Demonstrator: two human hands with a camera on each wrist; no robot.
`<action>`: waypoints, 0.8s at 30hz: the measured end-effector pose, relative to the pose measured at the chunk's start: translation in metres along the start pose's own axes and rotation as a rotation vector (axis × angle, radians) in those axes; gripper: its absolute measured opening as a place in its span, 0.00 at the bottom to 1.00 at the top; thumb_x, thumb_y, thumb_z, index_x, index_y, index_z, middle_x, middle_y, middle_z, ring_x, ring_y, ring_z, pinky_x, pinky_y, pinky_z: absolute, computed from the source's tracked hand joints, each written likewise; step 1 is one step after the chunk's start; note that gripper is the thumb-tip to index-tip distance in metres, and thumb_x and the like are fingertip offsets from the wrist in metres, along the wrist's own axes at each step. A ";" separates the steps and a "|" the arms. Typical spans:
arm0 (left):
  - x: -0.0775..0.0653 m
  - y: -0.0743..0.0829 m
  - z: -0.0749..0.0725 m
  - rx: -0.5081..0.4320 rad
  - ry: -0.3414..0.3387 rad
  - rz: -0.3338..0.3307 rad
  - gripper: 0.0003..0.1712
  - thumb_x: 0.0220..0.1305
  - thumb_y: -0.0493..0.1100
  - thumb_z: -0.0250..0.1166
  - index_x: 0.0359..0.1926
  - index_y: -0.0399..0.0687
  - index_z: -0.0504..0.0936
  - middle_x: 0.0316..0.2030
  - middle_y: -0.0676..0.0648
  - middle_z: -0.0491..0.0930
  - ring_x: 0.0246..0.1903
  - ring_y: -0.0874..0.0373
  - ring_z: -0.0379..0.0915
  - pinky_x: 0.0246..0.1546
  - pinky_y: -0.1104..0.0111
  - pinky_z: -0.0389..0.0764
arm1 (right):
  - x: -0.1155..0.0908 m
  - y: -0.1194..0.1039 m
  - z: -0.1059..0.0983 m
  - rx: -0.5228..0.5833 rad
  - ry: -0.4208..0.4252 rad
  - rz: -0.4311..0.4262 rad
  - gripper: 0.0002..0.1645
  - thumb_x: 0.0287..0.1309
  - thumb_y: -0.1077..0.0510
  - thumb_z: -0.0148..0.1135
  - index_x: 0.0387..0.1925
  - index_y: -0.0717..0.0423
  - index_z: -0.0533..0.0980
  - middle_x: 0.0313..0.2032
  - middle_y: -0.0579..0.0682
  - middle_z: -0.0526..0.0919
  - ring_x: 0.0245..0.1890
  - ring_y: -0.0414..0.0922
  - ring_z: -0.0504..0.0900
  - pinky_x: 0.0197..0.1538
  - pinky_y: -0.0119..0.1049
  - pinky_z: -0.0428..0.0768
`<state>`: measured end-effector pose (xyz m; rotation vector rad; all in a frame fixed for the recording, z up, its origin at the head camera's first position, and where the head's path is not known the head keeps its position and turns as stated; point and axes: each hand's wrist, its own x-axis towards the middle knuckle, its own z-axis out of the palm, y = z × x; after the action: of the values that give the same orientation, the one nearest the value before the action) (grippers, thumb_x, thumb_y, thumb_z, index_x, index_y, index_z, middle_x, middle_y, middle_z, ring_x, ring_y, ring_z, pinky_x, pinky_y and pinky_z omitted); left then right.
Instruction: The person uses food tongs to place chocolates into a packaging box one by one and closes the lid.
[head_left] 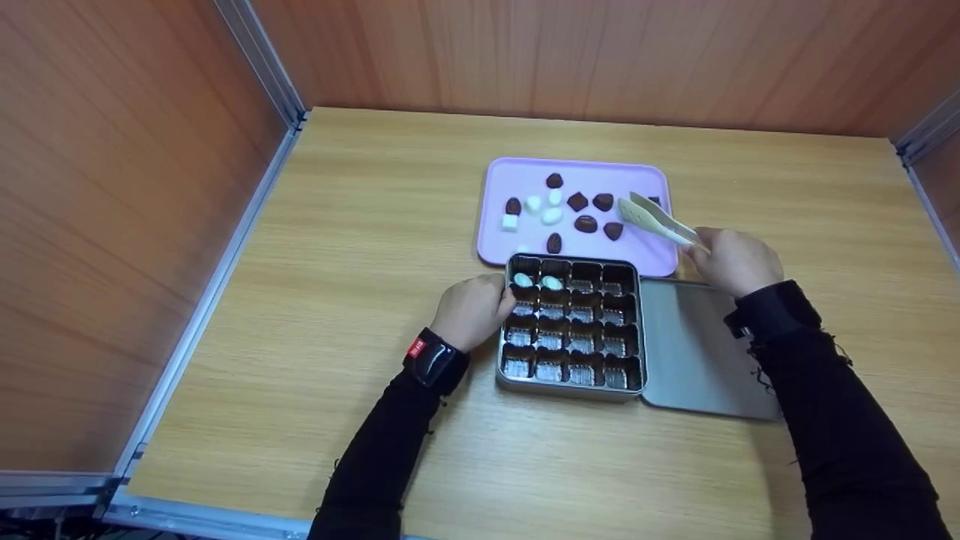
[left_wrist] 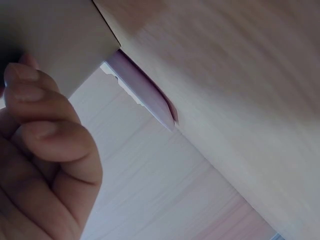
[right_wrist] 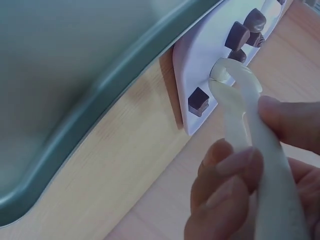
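Observation:
My left hand [head_left: 470,310] holds the left side of a metal tin [head_left: 571,391], its curled fingers [left_wrist: 60,142] against the wall in the left wrist view. The tin has a brown divided insert; two pale oval candies [head_left: 551,283] sit in the two left compartments of its back row. My right hand [head_left: 739,261] grips cream-coloured tongs [head_left: 654,219] around the handle. The tong tips are over the right part of a purple tray [head_left: 499,251], beside dark chocolates [head_left: 603,202]. In the right wrist view the tips nearly meet, close to a dark square chocolate [right_wrist: 198,101].
The tin's flat lid [head_left: 705,360] lies on the wooden table [head_left: 337,262] right of the tin, under my right forearm. More chocolates and white candies [head_left: 552,216] are spread on the tray behind the tin. Wooden panels [head_left: 585,60] wall the table at the back and sides.

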<state>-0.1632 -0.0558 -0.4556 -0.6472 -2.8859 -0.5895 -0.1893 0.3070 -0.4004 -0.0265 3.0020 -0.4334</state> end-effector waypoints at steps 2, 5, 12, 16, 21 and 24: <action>0.000 0.000 0.000 0.003 -0.004 -0.001 0.14 0.67 0.44 0.52 0.25 0.44 0.75 0.25 0.46 0.79 0.25 0.50 0.77 0.28 0.57 0.79 | -0.004 0.000 -0.002 0.015 0.013 -0.005 0.28 0.68 0.48 0.51 0.62 0.58 0.72 0.21 0.53 0.69 0.21 0.50 0.67 0.24 0.40 0.60; 0.000 0.000 0.000 0.004 -0.008 -0.005 0.14 0.67 0.44 0.52 0.25 0.44 0.75 0.25 0.46 0.79 0.24 0.51 0.77 0.28 0.58 0.79 | -0.013 -0.002 -0.007 0.033 0.040 -0.033 0.28 0.68 0.47 0.52 0.63 0.58 0.72 0.21 0.53 0.70 0.21 0.50 0.66 0.23 0.40 0.59; 0.000 0.001 0.000 0.004 -0.004 -0.016 0.15 0.66 0.44 0.52 0.24 0.44 0.74 0.24 0.46 0.78 0.23 0.51 0.75 0.26 0.58 0.78 | -0.051 -0.016 -0.015 0.024 0.132 -0.162 0.27 0.68 0.45 0.55 0.60 0.57 0.75 0.31 0.58 0.82 0.21 0.49 0.71 0.20 0.39 0.61; 0.000 0.001 -0.001 -0.003 -0.011 -0.028 0.15 0.67 0.45 0.52 0.24 0.45 0.74 0.24 0.46 0.78 0.22 0.51 0.74 0.26 0.57 0.78 | -0.072 -0.026 -0.012 0.016 0.158 -0.235 0.25 0.67 0.48 0.58 0.58 0.57 0.77 0.29 0.56 0.82 0.17 0.45 0.69 0.18 0.37 0.61; 0.000 0.001 -0.001 -0.003 -0.014 -0.026 0.15 0.67 0.45 0.52 0.26 0.44 0.75 0.24 0.46 0.78 0.23 0.52 0.75 0.27 0.58 0.78 | -0.089 -0.034 -0.006 0.000 0.160 -0.298 0.22 0.64 0.52 0.62 0.55 0.58 0.79 0.30 0.52 0.83 0.18 0.40 0.68 0.20 0.34 0.62; 0.000 0.001 -0.001 -0.001 -0.008 -0.022 0.15 0.67 0.45 0.52 0.25 0.44 0.75 0.23 0.47 0.78 0.23 0.51 0.74 0.27 0.58 0.78 | -0.093 -0.037 -0.003 -0.012 0.155 -0.314 0.21 0.62 0.53 0.64 0.54 0.57 0.80 0.30 0.51 0.83 0.19 0.40 0.69 0.20 0.33 0.63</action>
<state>-0.1631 -0.0549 -0.4546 -0.6205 -2.9042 -0.5926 -0.0972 0.2757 -0.3778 -0.4935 3.1599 -0.4644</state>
